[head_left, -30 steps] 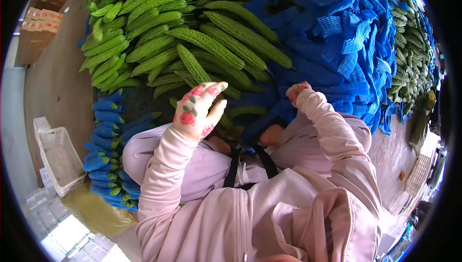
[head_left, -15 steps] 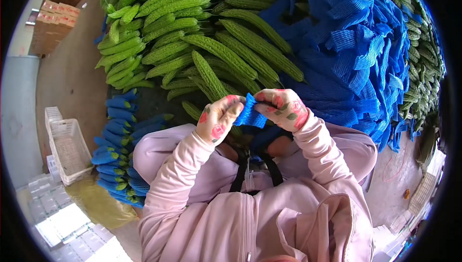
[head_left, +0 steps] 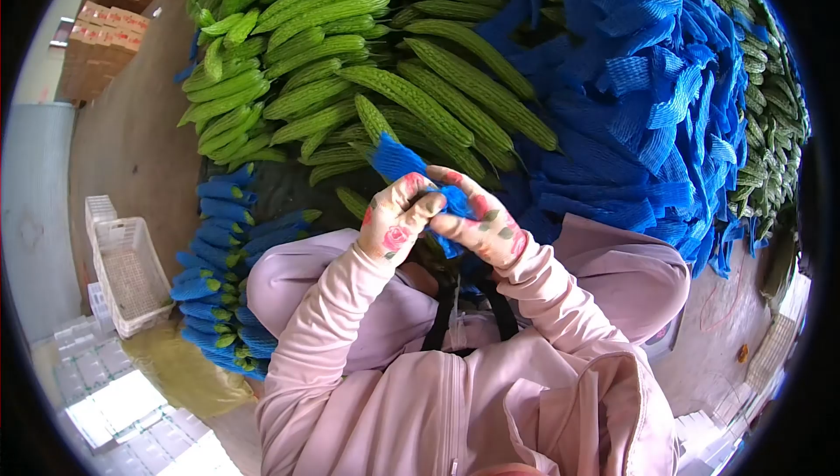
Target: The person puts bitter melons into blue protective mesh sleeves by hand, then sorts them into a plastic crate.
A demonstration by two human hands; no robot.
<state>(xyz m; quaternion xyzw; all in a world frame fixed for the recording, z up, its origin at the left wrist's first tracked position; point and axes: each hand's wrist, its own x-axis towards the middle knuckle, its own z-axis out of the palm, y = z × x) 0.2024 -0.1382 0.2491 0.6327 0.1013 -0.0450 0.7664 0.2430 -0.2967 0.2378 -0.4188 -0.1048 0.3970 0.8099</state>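
Note:
A blue foam net sleeve (head_left: 398, 158) is bunched between my two hands, its wide flat end sticking out up and to the left. My left hand (head_left: 395, 222), in a pale glove printed with roses, pinches it between thumb and fingers. Close against it, my right hand (head_left: 492, 229), gloved alike, has its fingers closed on the sleeve's gathered part. Just beyond, the tip of a green bitter gourd (head_left: 371, 117) shows above the sleeve, which overlaps the rest of it in this view. Many more bitter gourds (head_left: 411, 100) lie heaped ahead of my hands.
A big pile of blue net sleeves (head_left: 647, 126) rises at the right. By my left knee lie stacked gourds in blue sleeves (head_left: 219, 231). Farther left are a white plastic crate (head_left: 131, 275) and a yellowish sack (head_left: 188, 367). Cardboard boxes (head_left: 109, 30) stand at the far left.
My right hand has moved left and down, closer to my left hand. The sleeve, earlier stretched between both hands, now extends up and left over the gourd's lower part in view.

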